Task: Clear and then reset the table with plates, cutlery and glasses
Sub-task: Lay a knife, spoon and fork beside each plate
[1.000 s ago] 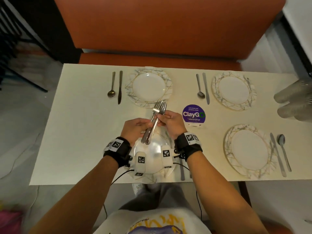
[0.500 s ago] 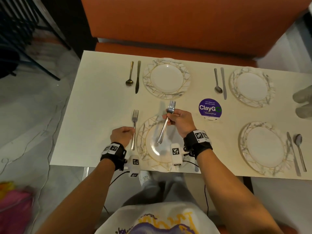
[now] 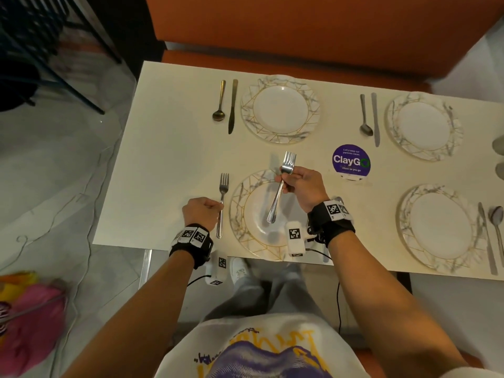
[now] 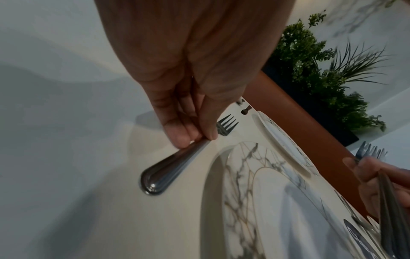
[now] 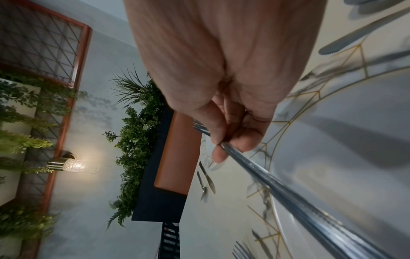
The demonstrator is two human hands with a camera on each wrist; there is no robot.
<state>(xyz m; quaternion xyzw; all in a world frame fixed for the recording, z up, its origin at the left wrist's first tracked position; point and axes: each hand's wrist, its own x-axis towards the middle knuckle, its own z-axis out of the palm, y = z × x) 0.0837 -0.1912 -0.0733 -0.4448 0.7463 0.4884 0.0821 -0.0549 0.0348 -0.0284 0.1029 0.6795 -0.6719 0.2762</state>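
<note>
My left hand (image 3: 203, 212) pinches the handle of a steel fork (image 3: 222, 204) that lies on the cream table (image 3: 169, 165), just left of the near-left marbled plate (image 3: 237, 214). The left wrist view shows the fingertips (image 4: 195, 137) on the fork (image 4: 168, 171) beside the plate rim (image 4: 255, 175). My right hand (image 3: 301, 186) grips stacked forks (image 3: 279, 195) tilted above that plate, tines pointing away. How many forks are in the stack I cannot tell. Their handles (image 5: 288, 196) run back over the plate (image 5: 343, 122).
Three other plates sit at far left (image 3: 311, 85), far right (image 3: 395, 105) and near right (image 3: 409, 203), each with a spoon and knife beside it. A purple ClayGo sign (image 3: 351, 162) stands mid-table. Upturned glasses (image 3: 499, 144) show at the right edge. An orange bench (image 3: 300, 31) runs behind.
A second ago both hands held the forks together over the plate. My left hand took one fork left and laid it beside the plate; the right hand stayed above it.
</note>
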